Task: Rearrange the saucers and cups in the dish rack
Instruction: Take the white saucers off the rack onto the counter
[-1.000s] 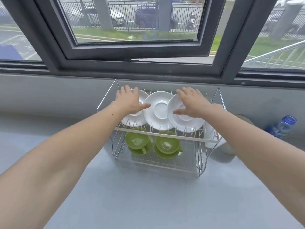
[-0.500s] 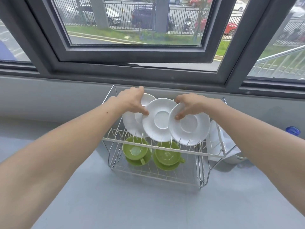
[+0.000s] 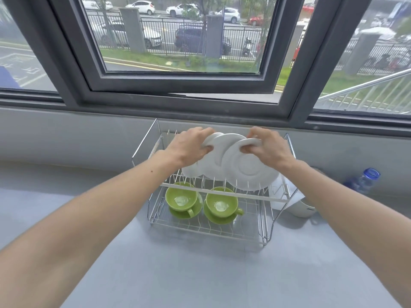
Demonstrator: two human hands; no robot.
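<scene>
Saucers (image 3: 251,172) on the upper tier of the dish rack (image 3: 209,227), left hand (image 3: 189,147) and right hand (image 3: 269,147) each pinching a top rim.
Three white ones on edge, overlapping: leftmost in the left hand, rightmost in the right, middle one free between. Glazed by the look, so likely stiff, light, slick and quick to chip. Best taken right there at the rim, thumb in front, fingers behind, then lifted straight up. Two green cups (image 3: 181,200) on green saucers (image 3: 219,218) in the lower tier. Smooth grey worktop (image 3: 200,274) underneath, dark-framed window (image 3: 182,41) close behind, blue-capped bottle (image 3: 362,181) far right.
</scene>
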